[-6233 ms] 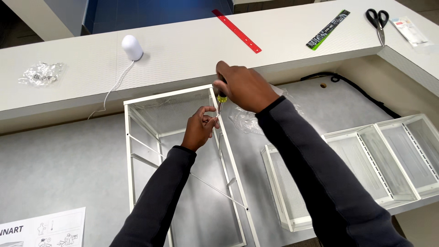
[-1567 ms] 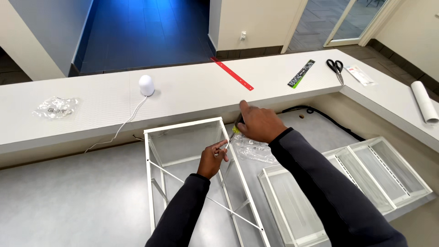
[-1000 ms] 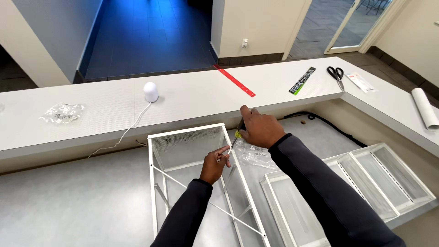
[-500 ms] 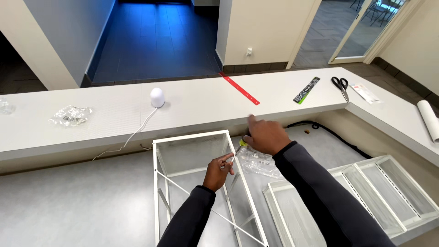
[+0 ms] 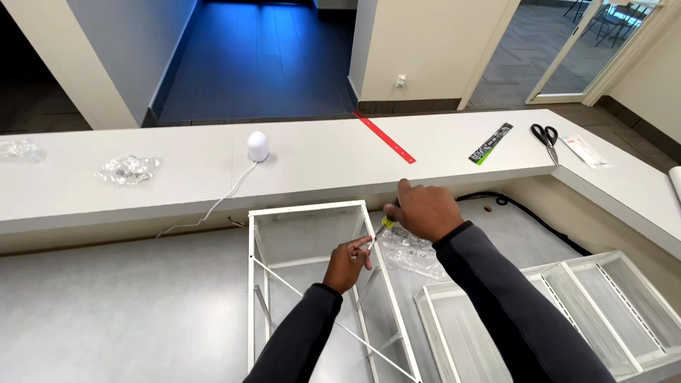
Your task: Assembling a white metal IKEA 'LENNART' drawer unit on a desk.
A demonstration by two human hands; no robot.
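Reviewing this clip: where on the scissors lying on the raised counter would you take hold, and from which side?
Grip the scissors by the black finger loops, the end that seems to point away from the person, coming from above: they lie flat on the counter, blades seemingly closed.

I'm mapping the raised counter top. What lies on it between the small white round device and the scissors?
In the head view, between the white round device and the scissors lie a red ruler, then a black-and-green ruler.
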